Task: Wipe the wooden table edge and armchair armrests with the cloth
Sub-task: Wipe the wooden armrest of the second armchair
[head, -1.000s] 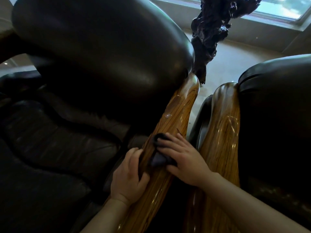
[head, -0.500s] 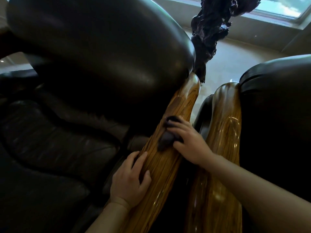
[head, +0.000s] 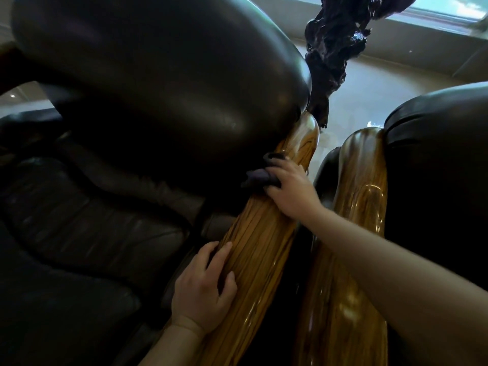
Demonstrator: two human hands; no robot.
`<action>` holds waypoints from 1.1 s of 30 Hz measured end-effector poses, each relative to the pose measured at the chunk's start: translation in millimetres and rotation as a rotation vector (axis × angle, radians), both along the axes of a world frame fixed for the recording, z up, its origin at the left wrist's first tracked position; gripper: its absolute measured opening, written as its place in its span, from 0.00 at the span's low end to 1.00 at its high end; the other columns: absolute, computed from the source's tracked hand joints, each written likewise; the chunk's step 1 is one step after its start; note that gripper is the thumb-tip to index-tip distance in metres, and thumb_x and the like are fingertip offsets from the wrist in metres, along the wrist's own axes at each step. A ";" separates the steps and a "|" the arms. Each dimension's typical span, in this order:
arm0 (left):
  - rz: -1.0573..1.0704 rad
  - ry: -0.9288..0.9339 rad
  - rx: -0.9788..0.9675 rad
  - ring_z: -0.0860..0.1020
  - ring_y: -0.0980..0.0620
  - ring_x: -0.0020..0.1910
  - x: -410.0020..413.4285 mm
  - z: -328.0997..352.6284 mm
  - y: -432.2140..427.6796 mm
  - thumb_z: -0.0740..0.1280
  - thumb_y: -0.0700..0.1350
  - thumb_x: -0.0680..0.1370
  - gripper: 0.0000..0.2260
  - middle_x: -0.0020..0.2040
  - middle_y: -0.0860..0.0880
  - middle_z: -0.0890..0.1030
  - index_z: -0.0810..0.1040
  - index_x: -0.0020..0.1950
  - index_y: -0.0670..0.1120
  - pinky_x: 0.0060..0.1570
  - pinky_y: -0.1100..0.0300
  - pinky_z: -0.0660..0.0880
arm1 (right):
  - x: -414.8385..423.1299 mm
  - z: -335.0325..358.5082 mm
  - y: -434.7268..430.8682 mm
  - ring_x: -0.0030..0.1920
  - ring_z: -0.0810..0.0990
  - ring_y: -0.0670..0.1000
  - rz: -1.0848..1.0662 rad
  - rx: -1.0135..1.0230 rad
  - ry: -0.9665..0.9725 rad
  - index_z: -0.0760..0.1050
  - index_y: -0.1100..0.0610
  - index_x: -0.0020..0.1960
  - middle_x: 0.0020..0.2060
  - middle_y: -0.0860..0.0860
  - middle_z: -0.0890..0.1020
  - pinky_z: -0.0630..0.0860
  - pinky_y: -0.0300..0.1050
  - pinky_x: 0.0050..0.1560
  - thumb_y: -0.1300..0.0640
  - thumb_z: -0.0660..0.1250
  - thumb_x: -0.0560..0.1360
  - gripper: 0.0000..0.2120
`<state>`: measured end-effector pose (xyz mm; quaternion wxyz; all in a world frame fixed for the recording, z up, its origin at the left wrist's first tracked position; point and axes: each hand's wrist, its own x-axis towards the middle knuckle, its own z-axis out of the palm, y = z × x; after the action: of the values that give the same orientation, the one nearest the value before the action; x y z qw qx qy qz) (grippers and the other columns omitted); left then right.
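The right hand (head: 293, 191) presses a dark cloth (head: 260, 178) onto the wooden armrest (head: 261, 249), fingers pinching it. The left hand (head: 203, 289) rests spread lower down. The loosely bunched cloth could slip off the glossy curve.

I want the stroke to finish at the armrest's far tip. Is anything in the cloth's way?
Nothing visible lies on the wood between the cloth under the right hand and the armrest tip; the leather backrest bulges close along its left side.
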<state>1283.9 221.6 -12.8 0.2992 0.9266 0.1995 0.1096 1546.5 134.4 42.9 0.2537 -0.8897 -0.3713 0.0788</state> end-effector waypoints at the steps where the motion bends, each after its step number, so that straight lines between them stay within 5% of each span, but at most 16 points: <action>1: 0.003 0.003 0.000 0.76 0.55 0.54 0.0 0.9 0.0 0.60 0.55 0.76 0.24 0.67 0.50 0.72 0.69 0.72 0.53 0.46 0.55 0.78 | -17.8 -2.1 -9.2 0.79 0.56 0.51 0.074 0.011 -0.024 0.74 0.48 0.70 0.74 0.47 0.70 0.49 0.60 0.78 0.52 0.67 0.75 0.23; 6: -0.009 0.005 0.022 0.76 0.52 0.58 0.1 2.6 0.1 0.61 0.55 0.75 0.24 0.66 0.49 0.74 0.70 0.71 0.53 0.49 0.54 0.78 | -72.9 -15.1 -64.2 0.74 0.64 0.50 0.471 0.137 -0.079 0.78 0.50 0.62 0.64 0.45 0.77 0.54 0.57 0.78 0.48 0.71 0.72 0.20; 10: 0.008 0.010 0.011 0.77 0.52 0.57 -0.5 1.2 -0.2 0.60 0.55 0.75 0.24 0.66 0.49 0.74 0.71 0.71 0.53 0.48 0.52 0.79 | -26.4 -0.1 -32.5 0.62 0.68 0.53 0.163 0.094 -0.151 0.76 0.49 0.60 0.52 0.45 0.76 0.68 0.55 0.66 0.44 0.65 0.71 0.19; 14: 0.008 -0.009 0.000 0.76 0.55 0.57 -0.2 -2.3 0.9 0.60 0.56 0.75 0.24 0.67 0.51 0.73 0.70 0.72 0.56 0.47 0.50 0.80 | 30.4 3.2 -2.2 0.69 0.63 0.59 -0.037 -0.181 -0.213 0.70 0.53 0.72 0.69 0.53 0.71 0.62 0.54 0.70 0.45 0.66 0.74 0.28; 17: 0.009 -0.016 -0.004 0.76 0.55 0.57 0.5 -1.3 0.8 0.60 0.56 0.76 0.24 0.67 0.51 0.73 0.70 0.71 0.55 0.47 0.49 0.80 | 44.4 6.3 5.0 0.64 0.68 0.60 -0.174 -0.114 -0.191 0.73 0.56 0.67 0.63 0.55 0.74 0.67 0.53 0.64 0.48 0.67 0.74 0.24; 20: 0.000 -0.009 -0.014 0.76 0.56 0.56 0.3 0.4 0.9 0.60 0.56 0.75 0.24 0.66 0.51 0.73 0.71 0.71 0.54 0.46 0.51 0.80 | 41.0 15.3 1.2 0.53 0.80 0.50 -0.239 0.328 0.175 0.79 0.50 0.58 0.49 0.45 0.82 0.75 0.44 0.51 0.52 0.68 0.74 0.13; 23: -0.006 -0.022 -0.008 0.76 0.56 0.56 1.1 -0.8 2.1 0.60 0.56 0.76 0.23 0.66 0.52 0.73 0.69 0.71 0.55 0.46 0.52 0.80 | 44.3 21.4 -2.9 0.48 0.83 0.45 -0.308 0.568 0.526 0.76 0.45 0.59 0.46 0.43 0.84 0.80 0.40 0.45 0.53 0.70 0.75 0.13; 27: 0.001 -0.020 -0.013 0.76 0.55 0.57 0.9 -1.1 1.2 0.60 0.55 0.76 0.23 0.66 0.52 0.73 0.69 0.71 0.56 0.47 0.50 0.80 | 62.4 15.3 -10.9 0.61 0.74 0.50 -0.416 0.290 0.221 0.71 0.52 0.71 0.64 0.50 0.73 0.73 0.49 0.63 0.52 0.70 0.77 0.23; 30: 0.003 -0.023 -0.004 0.76 0.56 0.57 1.9 -1.4 1.1 0.60 0.55 0.76 0.23 0.66 0.51 0.74 0.70 0.71 0.55 0.47 0.51 0.80 | 48.0 7.1 -6.4 0.71 0.67 0.55 -0.240 0.276 -0.025 0.74 0.52 0.70 0.72 0.52 0.69 0.66 0.48 0.71 0.56 0.66 0.80 0.19; 33: -0.004 -0.004 -0.021 0.77 0.56 0.56 1.3 -0.2 1.1 0.61 0.55 0.75 0.24 0.65 0.51 0.74 0.69 0.71 0.55 0.46 0.52 0.80 | 21.4 -14.5 -3.4 0.80 0.51 0.57 -0.016 -0.060 -0.241 0.69 0.54 0.74 0.79 0.53 0.62 0.50 0.55 0.78 0.40 0.59 0.80 0.27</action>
<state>1285.2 222.7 -13.0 0.3095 0.9236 0.1983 0.1086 1567.9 131.0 28.4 0.1811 -0.9028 -0.3895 -0.0199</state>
